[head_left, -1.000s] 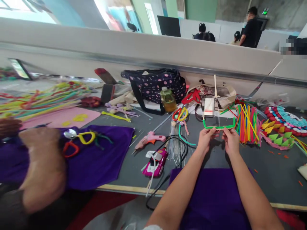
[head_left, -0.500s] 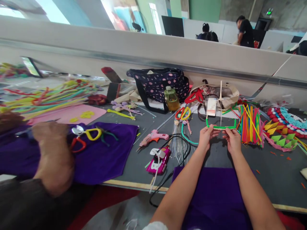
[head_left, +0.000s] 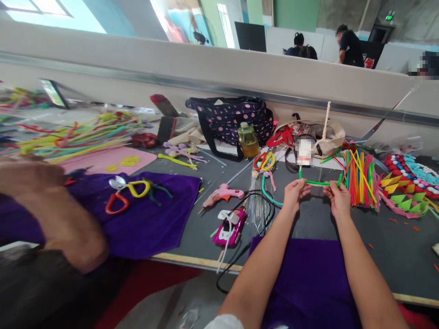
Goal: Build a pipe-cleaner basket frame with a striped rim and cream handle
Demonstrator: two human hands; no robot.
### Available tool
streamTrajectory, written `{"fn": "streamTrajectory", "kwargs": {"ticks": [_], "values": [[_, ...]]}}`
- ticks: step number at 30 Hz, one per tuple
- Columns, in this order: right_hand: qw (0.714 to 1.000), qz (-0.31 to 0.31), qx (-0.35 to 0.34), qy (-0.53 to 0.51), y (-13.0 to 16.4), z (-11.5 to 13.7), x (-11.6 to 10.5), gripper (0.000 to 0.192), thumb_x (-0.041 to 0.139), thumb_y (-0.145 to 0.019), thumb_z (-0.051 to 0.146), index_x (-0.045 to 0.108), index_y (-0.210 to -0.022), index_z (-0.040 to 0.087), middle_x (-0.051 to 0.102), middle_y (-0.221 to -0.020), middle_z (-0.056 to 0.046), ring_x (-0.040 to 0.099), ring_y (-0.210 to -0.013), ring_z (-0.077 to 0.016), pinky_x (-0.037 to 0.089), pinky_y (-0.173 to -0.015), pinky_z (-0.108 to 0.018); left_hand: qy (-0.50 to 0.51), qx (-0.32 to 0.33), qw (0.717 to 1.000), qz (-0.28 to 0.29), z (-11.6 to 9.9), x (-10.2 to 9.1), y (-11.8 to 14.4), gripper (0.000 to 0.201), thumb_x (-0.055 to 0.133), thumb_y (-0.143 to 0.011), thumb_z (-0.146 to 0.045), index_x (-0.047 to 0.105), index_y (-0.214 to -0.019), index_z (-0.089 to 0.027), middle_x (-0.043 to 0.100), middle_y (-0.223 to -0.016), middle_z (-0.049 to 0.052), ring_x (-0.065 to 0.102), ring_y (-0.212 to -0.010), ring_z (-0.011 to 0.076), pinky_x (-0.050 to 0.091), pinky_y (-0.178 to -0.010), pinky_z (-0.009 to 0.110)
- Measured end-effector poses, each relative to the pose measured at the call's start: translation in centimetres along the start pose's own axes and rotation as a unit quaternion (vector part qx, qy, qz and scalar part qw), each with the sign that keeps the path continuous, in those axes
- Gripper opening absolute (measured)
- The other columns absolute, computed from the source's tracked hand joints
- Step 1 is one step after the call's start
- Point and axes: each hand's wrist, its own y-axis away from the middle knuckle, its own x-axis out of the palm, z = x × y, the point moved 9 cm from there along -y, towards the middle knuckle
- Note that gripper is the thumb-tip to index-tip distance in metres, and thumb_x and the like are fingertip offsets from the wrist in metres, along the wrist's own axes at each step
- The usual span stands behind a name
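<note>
My left hand (head_left: 295, 195) pinches one end of a green pipe cleaner (head_left: 318, 183) between thumb and fingertips. At its other end, the fingers of my right hand (head_left: 339, 197) are closed on the same strip. The strip runs level between the hands, with both ends bent upward. A thin stem, wrapped in white at its top (head_left: 327, 119), rises from near the strip's middle; I cannot tell whether it is joined on. Just right of my right hand lies a bundle of coloured strips (head_left: 360, 180). Below my forearms is a purple cloth (head_left: 305, 278).
To the left lie a pink glue gun (head_left: 222, 196), a magenta car-shaped item (head_left: 229, 227) with a black cable, and thin wires (head_left: 255, 205). A bottle (head_left: 248, 140) stands before a dotted bag (head_left: 229, 121). A co-worker's blurred arm (head_left: 68, 224) reaches over another purple cloth with red-and-yellow-handled cutters (head_left: 128, 191).
My hands sit slightly further right and a little wider apart on the green strip. The white-topped stem stands higher and leans right. The co-worker's hand has shifted up and left.
</note>
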Motion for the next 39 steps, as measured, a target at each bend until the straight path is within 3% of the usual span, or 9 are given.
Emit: {"fn": "streamTrajectory", "kwargs": {"ticks": [10,19,25,29,31,33,35,39], "values": [[1.0,0.026,-0.002,0.011,0.1,0.1,0.6,0.028,0.08,-0.061,0.033,0.064,-0.077,0.016,0.07,-0.074,-0.002,0.066,-0.058,-0.0118,0.057,-0.055,-0.022,0.031,-0.026,0.999,-0.022,0.3,-0.5,-0.1,0.027,0.076,-0.069,-0.032,0.063,-0.081,-0.011,0.067,-0.07,0.005,0.067,-0.063,0.0134,0.052,-0.06,0.022],[0.999,0.034,0.015,0.008,0.1,0.2,0.7,0.028,0.08,-0.061,0.033,0.064,-0.077,0.016,0.069,-0.072,-0.001,0.066,-0.059,-0.0115,0.057,-0.057,-0.023,0.036,0.004,0.999,-0.014,-0.2,-0.4,-0.2,0.032,0.078,-0.064,-0.036,0.061,-0.078,-0.013,0.066,-0.067,0.003,0.065,-0.06,0.0117,0.05,-0.063,0.022],[0.998,0.049,0.03,-0.026,0.6,0.1,1.4,0.029,0.082,-0.06,0.033,0.065,-0.078,0.018,0.069,-0.074,0.001,0.065,-0.062,-0.0098,0.056,-0.059,-0.021,0.014,0.06,0.995,0.081,-1.4,2.4,1.0,0.04,0.078,-0.064,-0.04,0.067,-0.093,-0.014,0.07,-0.09,0.008,0.066,-0.075,0.0157,0.051,-0.07,0.027],[0.994,0.081,0.073,0.016,1.1,-0.7,2.2,0.033,0.081,-0.061,0.038,0.065,-0.084,0.019,0.071,-0.079,-0.001,0.065,-0.066,-0.012,0.053,-0.052,-0.02,-0.056,0.083,0.991,0.085,-1.6,3.2,1.6,0.037,0.081,-0.059,-0.036,0.071,-0.085,-0.011,0.071,-0.081,0.008,0.064,-0.07,0.0151,0.05,-0.072,0.028],[0.994,0.057,0.045,0.078,0.9,0.1,1.7,0.039,0.079,-0.062,0.041,0.066,-0.091,0.018,0.071,-0.084,-0.004,0.064,-0.065,-0.0122,0.047,-0.046,-0.018,-0.076,0.089,0.991,0.06,-2.0,2.8,1.5,0.035,0.081,-0.058,-0.037,0.072,-0.081,-0.011,0.07,-0.074,0.006,0.062,-0.066,0.0141,0.049,-0.07,0.028],[0.991,0.004,-0.03,0.134,0.4,2.2,0.5,0.042,0.078,-0.063,0.04,0.066,-0.097,0.017,0.072,-0.089,-0.005,0.064,-0.068,-0.0116,0.045,-0.048,-0.017,-0.097,0.081,0.991,0.05,-2.3,2.4,1.4,0.032,0.081,-0.057,-0.036,0.072,-0.077,-0.012,0.069,-0.07,0.005,0.061,-0.063,0.0133,0.049,-0.067,0.027],[0.984,-0.039,-0.09,0.146,-0.1,4.4,-0.7,0.043,0.077,-0.064,0.039,0.066,-0.099,0.017,0.072,-0.092,-0.005,0.064,-0.075,-0.0115,0.047,-0.058,-0.018,-0.129,0.061,0.988,0.065,-2.5,2.3,1.2,0.029,0.081,-0.057,-0.034,0.072,-0.074,-0.012,0.067,-0.066,0.004,0.059,-0.059,0.0124,0.047,-0.063,0.026],[0.986,-0.046,-0.112,0.115,-1.2,6.8,-2.6,0.042,0.073,-0.069,0.04,0.066,-0.103,0.017,0.072,-0.092,-0.006,0.065,-0.072,-0.0101,0.048,-0.061,-0.019,-0.18,0.025,0.976,0.119,-2.4,2.4,1.2,0.025,0.08,-0.057,-0.031,0.072,-0.071,-0.012,0.066,-0.064,0.004,0.058,-0.057,0.0116,0.046,-0.061,0.025]]}}
